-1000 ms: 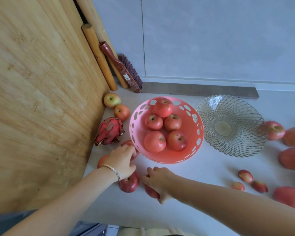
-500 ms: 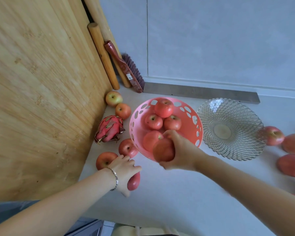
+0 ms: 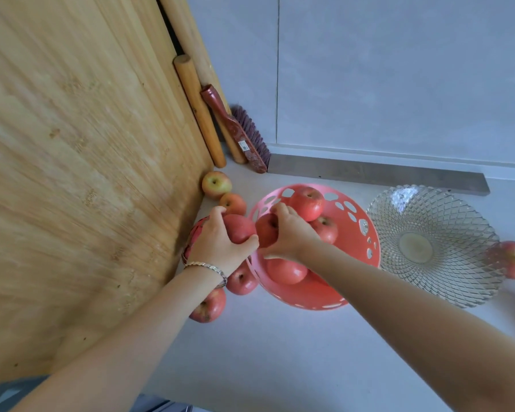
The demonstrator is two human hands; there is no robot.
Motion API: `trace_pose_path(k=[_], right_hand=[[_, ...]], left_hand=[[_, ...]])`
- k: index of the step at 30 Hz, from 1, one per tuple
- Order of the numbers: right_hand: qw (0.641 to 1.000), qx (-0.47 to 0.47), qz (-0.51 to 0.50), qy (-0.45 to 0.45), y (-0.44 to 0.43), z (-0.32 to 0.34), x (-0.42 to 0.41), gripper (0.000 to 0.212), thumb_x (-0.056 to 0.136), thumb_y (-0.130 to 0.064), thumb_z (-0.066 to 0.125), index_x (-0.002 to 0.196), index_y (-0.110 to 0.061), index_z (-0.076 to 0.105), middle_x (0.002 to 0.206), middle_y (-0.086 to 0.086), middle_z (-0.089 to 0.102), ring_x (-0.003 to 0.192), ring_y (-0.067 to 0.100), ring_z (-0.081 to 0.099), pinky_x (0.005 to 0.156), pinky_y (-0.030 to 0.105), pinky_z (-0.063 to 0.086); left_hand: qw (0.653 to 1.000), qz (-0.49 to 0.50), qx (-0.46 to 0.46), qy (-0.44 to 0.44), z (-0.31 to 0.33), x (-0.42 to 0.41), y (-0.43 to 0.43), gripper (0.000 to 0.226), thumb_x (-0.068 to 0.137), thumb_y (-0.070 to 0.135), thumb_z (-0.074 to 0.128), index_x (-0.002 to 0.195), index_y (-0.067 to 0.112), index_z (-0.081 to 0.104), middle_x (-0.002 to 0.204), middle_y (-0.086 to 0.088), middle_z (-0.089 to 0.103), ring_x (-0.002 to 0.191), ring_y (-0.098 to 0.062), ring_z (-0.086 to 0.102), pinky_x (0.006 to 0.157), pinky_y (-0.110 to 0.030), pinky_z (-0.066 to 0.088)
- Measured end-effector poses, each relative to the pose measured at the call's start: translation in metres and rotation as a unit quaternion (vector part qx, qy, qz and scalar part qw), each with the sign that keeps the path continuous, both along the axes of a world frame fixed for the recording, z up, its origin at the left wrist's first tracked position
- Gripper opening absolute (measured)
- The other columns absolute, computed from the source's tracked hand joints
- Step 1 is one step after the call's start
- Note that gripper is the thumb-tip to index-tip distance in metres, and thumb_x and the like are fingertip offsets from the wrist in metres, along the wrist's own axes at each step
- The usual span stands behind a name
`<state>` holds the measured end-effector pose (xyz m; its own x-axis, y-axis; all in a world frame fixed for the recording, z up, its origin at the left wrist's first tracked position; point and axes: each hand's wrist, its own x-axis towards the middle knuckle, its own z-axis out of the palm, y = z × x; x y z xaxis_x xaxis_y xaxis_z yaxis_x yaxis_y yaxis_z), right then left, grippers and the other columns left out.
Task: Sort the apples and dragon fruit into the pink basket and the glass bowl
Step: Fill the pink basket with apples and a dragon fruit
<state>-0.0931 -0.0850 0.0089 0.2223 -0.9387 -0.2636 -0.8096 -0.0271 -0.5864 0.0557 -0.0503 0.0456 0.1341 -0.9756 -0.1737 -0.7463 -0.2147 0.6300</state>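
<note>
Red apple skin fills both palms: the left hand (image 3: 217, 245) is curled around a round red apple (image 3: 240, 228) just outside the rim, and the right hand (image 3: 289, 233) pinches another red apple (image 3: 265, 230) over the perforated pink plastic basket (image 3: 366, 248), which holds several more. The cut-glass bowl (image 3: 434, 242) beside it is empty. The pink-scaled dragon fruit (image 3: 192, 237) lies half hidden under the left hand. With apples piled high, a dropped one could likely roll off the heap or knock another over the rim.
</note>
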Motion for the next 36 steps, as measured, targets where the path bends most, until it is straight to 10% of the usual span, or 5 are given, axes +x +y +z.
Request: trace_pose_path(k=[9, 15, 21, 29, 36], right_hand=[[0.996, 0.003, 0.087, 0.014, -0.004, 0.006, -0.006, 0.11, 0.061, -0.037, 0.082, 0.145, -0.021, 0.014, 0.151, 0.0, 0.023, 0.134, 0.03, 0.021, 0.11, 0.047, 0.028], [0.984, -0.065, 0.123, -0.109, -0.006, 0.053, -0.025, 0.093, 0.058, -0.021, 0.086, 0.137, -0.024, 0.038, 0.131, 0.0, 0.043, 0.111, 0.004, 0.039, 0.089, 0.004, 0.028], [0.991, -0.115, 0.003, -0.068, -0.013, 0.036, -0.052, 0.086, 0.055, -0.027, 0.086, 0.131, -0.015, 0.047, 0.124, 0.007, 0.047, 0.113, 0.021, 0.053, 0.091, 0.019, 0.036], [0.976, -0.121, -0.114, -0.139, -0.033, 0.022, -0.055, 0.077, 0.06, -0.02, 0.084, 0.128, -0.015, 0.048, 0.122, 0.004, 0.049, 0.104, 0.01, 0.048, 0.09, 0.014, 0.032], [0.991, -0.094, -0.04, -0.08, -0.041, 0.003, -0.026, 0.071, 0.062, -0.028, 0.081, 0.127, -0.026, 0.051, 0.123, 0.004, 0.048, 0.112, 0.02, 0.054, 0.103, 0.038, 0.038]], left_hand=[[0.998, 0.028, 0.002, 0.05, 0.001, 0.0, -0.02, 0.058, 0.062, 0.038, 0.078, 0.103, 0.018, 0.042, 0.099, 0.003, 0.053, 0.091, -0.018, 0.053, 0.076, -0.027, 0.037], [0.995, -0.079, 0.005, 0.062, 0.011, -0.027, -0.037, 0.072, 0.047, 0.048, 0.081, 0.109, 0.023, 0.05, 0.106, 0.001, 0.061, 0.101, -0.018, 0.059, 0.088, -0.034, 0.049], [0.983, -0.088, 0.021, 0.159, 0.003, -0.032, -0.051, 0.086, 0.054, 0.063, 0.066, 0.126, 0.026, 0.037, 0.106, 0.002, 0.06, 0.102, -0.017, 0.061, 0.096, -0.038, 0.047], [0.934, -0.27, 0.027, -0.232, -0.05, -0.032, -0.054, 0.087, 0.068, 0.06, 0.063, 0.14, 0.027, 0.027, 0.149, 0.005, 0.032, 0.143, -0.02, 0.016, 0.114, -0.044, 0.013], [0.976, -0.193, -0.079, -0.056, -0.054, -0.029, -0.027, 0.065, 0.062, 0.028, 0.08, 0.118, 0.008, 0.054, 0.129, -0.005, 0.051, 0.121, -0.023, 0.049, 0.099, -0.029, 0.039]])
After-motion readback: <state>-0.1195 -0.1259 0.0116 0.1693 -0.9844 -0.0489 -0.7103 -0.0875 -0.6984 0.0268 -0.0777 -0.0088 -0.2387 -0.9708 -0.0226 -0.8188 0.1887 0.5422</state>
